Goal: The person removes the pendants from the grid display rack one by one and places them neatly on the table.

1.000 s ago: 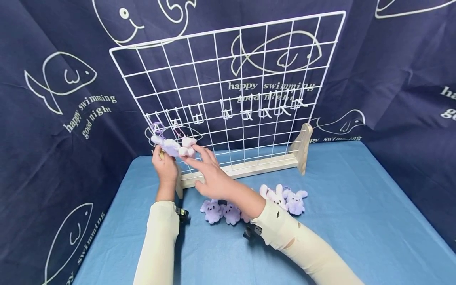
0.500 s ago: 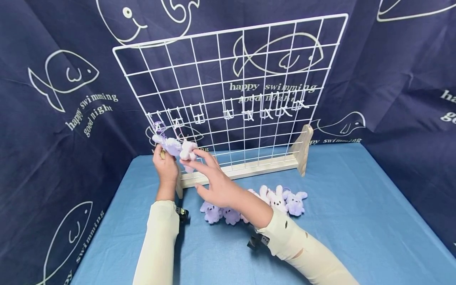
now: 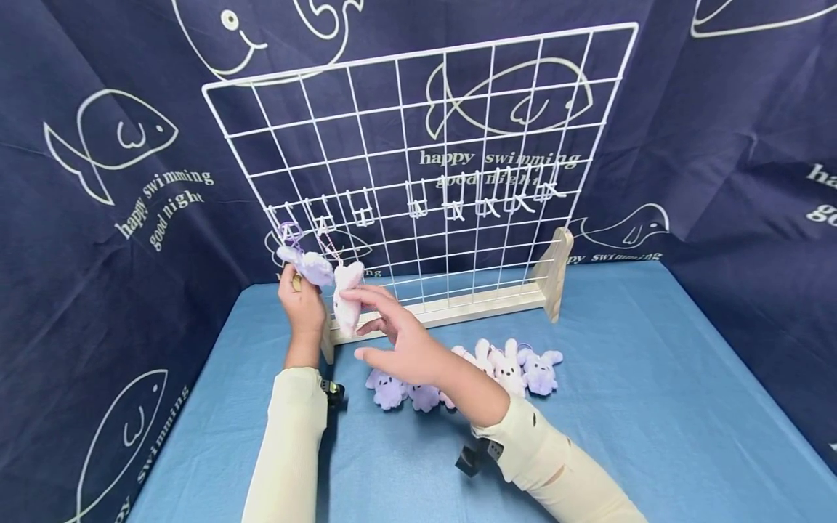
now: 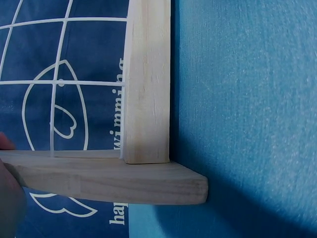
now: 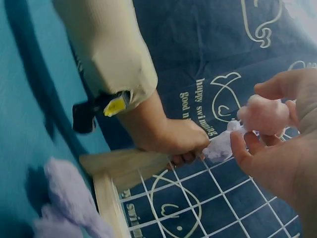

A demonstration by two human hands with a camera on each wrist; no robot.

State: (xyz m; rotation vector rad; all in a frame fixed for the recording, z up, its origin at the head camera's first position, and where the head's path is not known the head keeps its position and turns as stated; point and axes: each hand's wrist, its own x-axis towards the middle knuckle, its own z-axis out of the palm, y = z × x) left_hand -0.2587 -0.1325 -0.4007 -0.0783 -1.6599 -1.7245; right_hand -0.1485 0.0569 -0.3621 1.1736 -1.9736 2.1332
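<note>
A pink plush keychain hangs by its bead chain from a hook at the left of the white wire grid rack. My right hand touches the plush's right side with its fingers; the thumb stands apart. The right wrist view shows the pink plush between loosely bent fingers and thumb. A lilac plush keychain hangs on the leftmost hook, just above my left hand. That hand grips the end of the rack's left wooden side support, its fingers partly hidden.
Several hooks line the grid to the right. Lilac plushes and white plushes lie in a row on the blue cloth, partly behind the right forearm. The wooden base bar spans the rack's bottom.
The pink plush has swung down from a tilted position to hang upright. My right hand has lowered slightly, its thumb now farther from the plush. The left hand keeps its place.
</note>
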